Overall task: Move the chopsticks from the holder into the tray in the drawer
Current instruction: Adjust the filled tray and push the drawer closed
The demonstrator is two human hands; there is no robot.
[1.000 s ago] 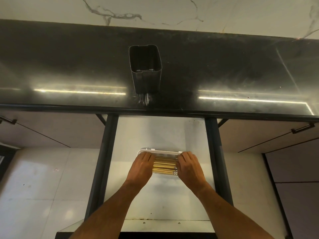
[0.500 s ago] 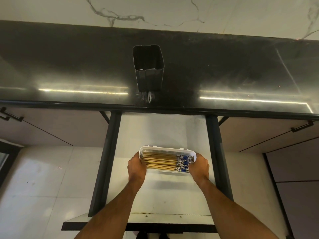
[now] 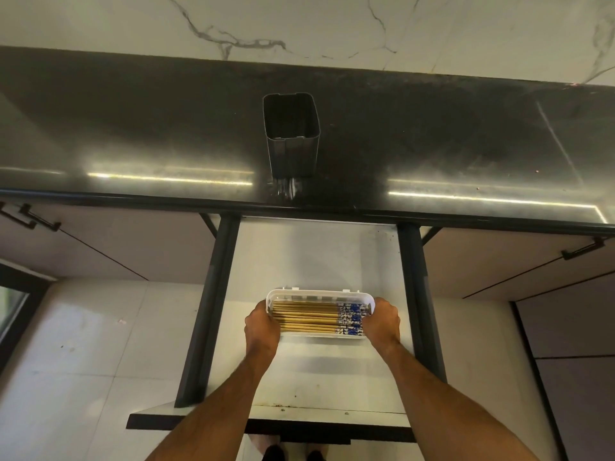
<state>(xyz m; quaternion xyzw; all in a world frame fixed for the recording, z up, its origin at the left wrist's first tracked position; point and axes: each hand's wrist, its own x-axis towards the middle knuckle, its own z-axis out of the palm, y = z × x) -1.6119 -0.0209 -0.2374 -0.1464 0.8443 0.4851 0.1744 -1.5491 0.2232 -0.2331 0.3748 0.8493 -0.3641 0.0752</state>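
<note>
A white plastic tray (image 3: 319,293) lies crosswise in the open drawer (image 3: 316,257). Several wooden chopsticks (image 3: 306,317) with blue patterned ends lie side by side in it. My left hand (image 3: 261,326) grips the tray's left end and my right hand (image 3: 382,322) grips its right end. The dark square holder (image 3: 292,136) stands upright on the black countertop above the drawer, and nothing shows inside it.
The black countertop (image 3: 133,134) overhangs the drawer's back. Dark drawer rails (image 3: 213,304) run along both sides. Closed cabinet fronts with black handles (image 3: 582,249) flank the drawer. Pale floor tiles lie below left, and my feet show under the drawer front (image 3: 266,424).
My hands slid from resting over the chopsticks out to the two ends of the tray and took hold of it. The chopsticks' blue ends came into sight.
</note>
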